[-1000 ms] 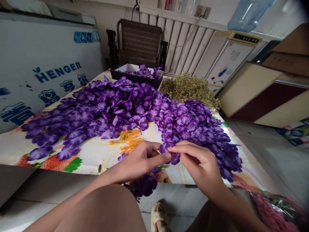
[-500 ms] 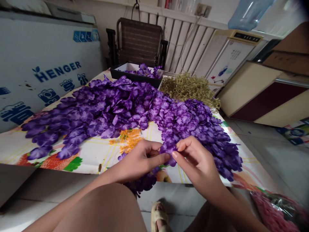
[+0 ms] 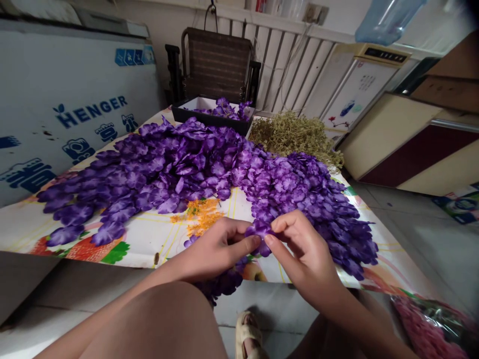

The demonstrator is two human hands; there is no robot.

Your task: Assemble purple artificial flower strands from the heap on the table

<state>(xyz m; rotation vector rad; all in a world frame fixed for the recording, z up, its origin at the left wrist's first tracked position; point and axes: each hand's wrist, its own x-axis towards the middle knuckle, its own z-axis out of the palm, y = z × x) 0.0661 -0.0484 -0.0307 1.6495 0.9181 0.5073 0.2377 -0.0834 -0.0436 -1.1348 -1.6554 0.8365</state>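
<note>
Between my two hands, over the near edge of the table, is a purple artificial flower (image 3: 261, 229). My left hand (image 3: 228, 244) pinches its left side with thumb and fingers. On the other side my right hand (image 3: 299, 242) has a petal between thumb and forefinger. More purple flowers (image 3: 224, 281) hang below my left forearm at the table edge, partly hidden by it. Small orange stamen pieces (image 3: 202, 214) lie on the tablecloth just beyond my left hand. Big heaps of purple petals, a left heap (image 3: 149, 164) and a right heap (image 3: 310, 199), spread across the table.
A black-edged box (image 3: 213, 117) with purple flowers stands at the back, beside a pile of dry greenish stems (image 3: 295, 132). Behind are a dark chair (image 3: 219, 60) and a water dispenser (image 3: 359, 89). A white freezer (image 3: 75, 75) borders the left. Pink material in plastic (image 3: 426, 324) sits low right.
Both hands stay pinched on the purple flower, which has tilted slightly. The whole view has shifted a little; nothing has been picked up or let go.
</note>
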